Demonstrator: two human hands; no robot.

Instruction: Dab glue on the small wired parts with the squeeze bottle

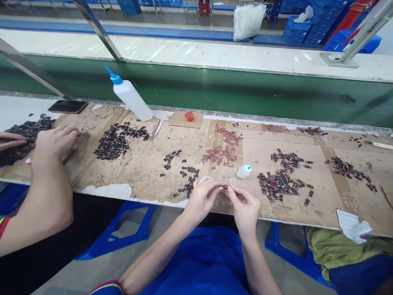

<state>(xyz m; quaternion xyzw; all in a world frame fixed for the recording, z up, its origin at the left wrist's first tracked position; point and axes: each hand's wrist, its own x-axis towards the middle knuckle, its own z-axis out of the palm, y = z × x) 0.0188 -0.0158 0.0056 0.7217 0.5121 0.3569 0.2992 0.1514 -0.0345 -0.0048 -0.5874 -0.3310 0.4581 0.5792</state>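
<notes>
My left hand and my right hand meet at the front edge of the cardboard-covered bench. Between their pinched fingertips is a small red and black part, mostly covered by the fingers. Left of my hands lie loose black parts. Just beyond them is a scattered group of small red parts. A small white bottle with a blue tip stands tilted close to my right hand. Farther right is a pile of red and black parts.
A co-worker's hands reach into dark parts at the left. A large white bottle with a blue nozzle, a phone and a red cap-like dish stand along the back. The green conveyor belt runs behind the bench.
</notes>
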